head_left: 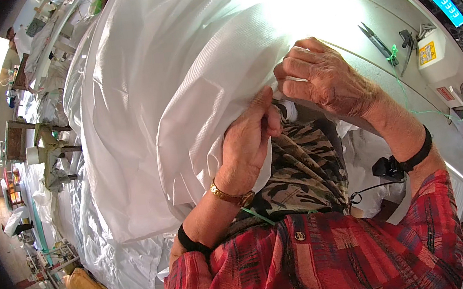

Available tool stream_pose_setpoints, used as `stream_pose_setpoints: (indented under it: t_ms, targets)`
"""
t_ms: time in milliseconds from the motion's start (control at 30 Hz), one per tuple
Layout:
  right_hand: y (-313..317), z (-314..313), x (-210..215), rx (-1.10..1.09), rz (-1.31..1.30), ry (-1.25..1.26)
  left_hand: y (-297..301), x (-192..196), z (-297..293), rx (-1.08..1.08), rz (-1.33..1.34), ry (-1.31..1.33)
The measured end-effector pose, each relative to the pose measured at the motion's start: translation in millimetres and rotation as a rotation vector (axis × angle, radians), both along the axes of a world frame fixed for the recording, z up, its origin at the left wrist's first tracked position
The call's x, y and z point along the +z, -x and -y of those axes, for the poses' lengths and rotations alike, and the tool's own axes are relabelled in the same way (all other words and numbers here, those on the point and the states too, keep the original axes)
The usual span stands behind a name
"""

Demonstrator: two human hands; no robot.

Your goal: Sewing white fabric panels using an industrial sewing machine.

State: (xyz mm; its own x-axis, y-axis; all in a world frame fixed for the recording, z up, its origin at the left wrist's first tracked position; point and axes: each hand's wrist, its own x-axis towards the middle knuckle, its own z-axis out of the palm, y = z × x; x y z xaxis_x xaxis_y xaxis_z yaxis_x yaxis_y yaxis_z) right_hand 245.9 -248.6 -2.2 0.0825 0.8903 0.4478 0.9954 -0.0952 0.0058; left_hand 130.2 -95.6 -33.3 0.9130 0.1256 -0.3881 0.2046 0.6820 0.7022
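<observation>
A large white sheet of woven, plastic-looking fabric [137, 92] spreads in loose folds over the left and middle of the view and drapes down toward my lap. My left hand [248, 136], with a gold watch at its wrist, is closed on the near edge of this sheet, thumb pointing up. Just right of it, my right hand [325, 82] has its fingers curled in a pinch at the same edge. The two hands nearly meet. What lies under the curled right fingers is partly hidden.
A white sewing machine [436, 53] with a lit blue display stands at the right. Dark-bladed scissors [374, 41] lie on its table beside green thread [404, 89]. More white sheeting [113, 271] heaps at the lower left. A wooden stool [20, 140] stands far left.
</observation>
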Motion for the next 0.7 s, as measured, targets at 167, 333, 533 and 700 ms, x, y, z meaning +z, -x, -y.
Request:
stream_pose_setpoints:
  t_ms: [167, 333, 533, 700]
  targets:
    - [0.8, -0.3, 0.3, 0.003, -0.002, 0.015, 0.0, -4.4, 1.5, -0.024, 0.015, -0.165]
    - [0.7, -0.7, 0.8, 0.004, 0.027, -0.006, 2.0, -6.1, 2.8, -0.005, 0.057, -0.387]
    - [1.0, -0.3, 2.9, 0.001, -0.054, 0.011, 1.4, -2.5, 6.3, -0.032, 0.037, -0.696]
    - [1.1, -0.7, 4.2, 0.016, -0.025, 0.017, 1.5, -2.2, 8.2, -0.030, 0.029, -0.772]
